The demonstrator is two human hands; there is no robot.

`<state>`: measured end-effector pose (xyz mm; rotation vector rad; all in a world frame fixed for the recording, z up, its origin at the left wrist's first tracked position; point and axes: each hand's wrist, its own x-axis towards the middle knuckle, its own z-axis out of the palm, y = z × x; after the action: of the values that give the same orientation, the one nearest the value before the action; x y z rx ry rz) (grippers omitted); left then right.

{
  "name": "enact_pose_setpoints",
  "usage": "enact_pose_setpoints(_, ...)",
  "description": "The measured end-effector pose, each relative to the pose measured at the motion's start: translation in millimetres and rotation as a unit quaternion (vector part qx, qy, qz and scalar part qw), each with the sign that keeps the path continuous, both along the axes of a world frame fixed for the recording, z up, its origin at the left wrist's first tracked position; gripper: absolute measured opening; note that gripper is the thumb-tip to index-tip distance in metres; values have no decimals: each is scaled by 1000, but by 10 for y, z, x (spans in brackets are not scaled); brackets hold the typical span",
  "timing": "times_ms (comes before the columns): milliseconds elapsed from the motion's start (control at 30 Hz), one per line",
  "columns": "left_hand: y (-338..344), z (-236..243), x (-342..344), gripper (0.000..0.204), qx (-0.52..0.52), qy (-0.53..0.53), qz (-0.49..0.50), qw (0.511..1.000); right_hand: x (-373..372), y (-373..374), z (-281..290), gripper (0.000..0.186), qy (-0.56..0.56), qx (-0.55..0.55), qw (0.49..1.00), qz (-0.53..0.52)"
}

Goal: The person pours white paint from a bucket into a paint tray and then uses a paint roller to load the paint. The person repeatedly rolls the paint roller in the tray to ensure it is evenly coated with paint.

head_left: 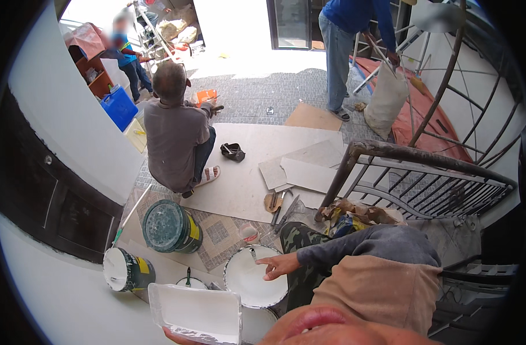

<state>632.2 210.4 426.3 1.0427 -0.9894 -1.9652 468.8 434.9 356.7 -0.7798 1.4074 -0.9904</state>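
At the lower edge, my left hand grips a white plastic paint tray from below, its fingers mostly hidden under it. White paint coats the tray's inside. My right hand hovers over a round bucket with a white surface inside its spotted rim. The index finger is stretched out and the other fingers are partly curled, with nothing visible in them. A small dark tool rests at that bucket's far rim. Behind the tray, a green-handled brush lies across another white container.
A dark green bucket and a white-lidded bucket stand left. Beyond, one person squats by a large board; another handles a sack. A metal railing and a hammer are to the right.
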Motion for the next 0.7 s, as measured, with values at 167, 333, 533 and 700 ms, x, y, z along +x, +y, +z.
enact_pose_setpoints(167,463,1111,-510,59,10,-52,-64,997,22,114,1760,99,-391,-141,889,-195)
enact_pose_setpoints(333,937,2572,-801,62,-99,-62,-80,990,-129,291,3355,91,-600,-240,735,-206)
enact_pose_setpoints(533,1146,3970,-1059,61,-416,16,-120,901,-112,739,4365,69,-556,-351,707,-260)
enact_pose_setpoints(700,1490,4630,-1233,51,-238,152,-360,889,144,1261,4922,64,-514,-418,658,-357)
